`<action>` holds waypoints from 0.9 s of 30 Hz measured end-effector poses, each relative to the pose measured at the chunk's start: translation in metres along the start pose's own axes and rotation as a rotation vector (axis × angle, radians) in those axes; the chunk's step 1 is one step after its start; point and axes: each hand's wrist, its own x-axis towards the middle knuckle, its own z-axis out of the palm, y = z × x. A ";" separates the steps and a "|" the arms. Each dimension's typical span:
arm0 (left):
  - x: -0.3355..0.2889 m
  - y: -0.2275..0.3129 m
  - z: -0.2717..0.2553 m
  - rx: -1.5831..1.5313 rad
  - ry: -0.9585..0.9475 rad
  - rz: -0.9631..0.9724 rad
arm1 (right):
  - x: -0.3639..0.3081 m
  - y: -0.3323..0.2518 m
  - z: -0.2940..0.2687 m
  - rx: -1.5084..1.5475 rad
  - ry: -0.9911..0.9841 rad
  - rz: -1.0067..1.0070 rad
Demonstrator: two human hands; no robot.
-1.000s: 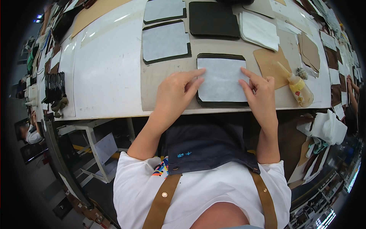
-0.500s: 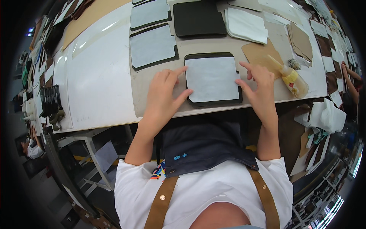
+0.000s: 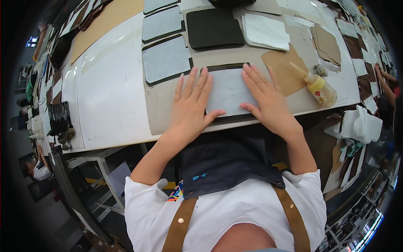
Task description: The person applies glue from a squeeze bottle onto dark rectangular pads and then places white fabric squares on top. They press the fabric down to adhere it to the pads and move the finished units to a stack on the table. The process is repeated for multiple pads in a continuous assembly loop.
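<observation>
A light grey-white sheet (image 3: 230,90) lies on a slightly larger black panel (image 3: 231,66) near the table's front edge; the panel's dark rim shows along its top and bottom. Across the left edge of both rests my left hand (image 3: 191,103), fingers stretched out flat, thumb lying over the lower left of the sheet. My right hand (image 3: 268,101) lies flat over the right edge, fingers extended, thumb on the sheet's lower right. Neither hand grasps anything. Both side edges of the sheet are mostly hidden under the hands.
Similar black panels topped with grey sheets (image 3: 166,59) sit in a column at the left. Beyond are a stack of black panels (image 3: 215,29) and white sheets (image 3: 265,32). Brown card (image 3: 285,69) and a yellowish glue bottle (image 3: 321,90) with a long nozzle lie to the right.
Both hands have moved from pinching at the sheet's side edges to lying flat over its sides, fingers now straightened. The view has shifted slightly.
</observation>
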 end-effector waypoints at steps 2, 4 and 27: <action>-0.008 -0.002 -0.001 0.032 0.036 -0.061 | -0.007 -0.002 -0.005 -0.018 0.001 0.049; -0.014 0.011 -0.006 -0.050 -0.041 0.031 | -0.020 -0.013 -0.009 0.011 -0.018 0.063; -0.037 0.025 -0.002 -0.128 0.050 0.108 | -0.022 -0.022 0.003 0.232 0.178 -0.090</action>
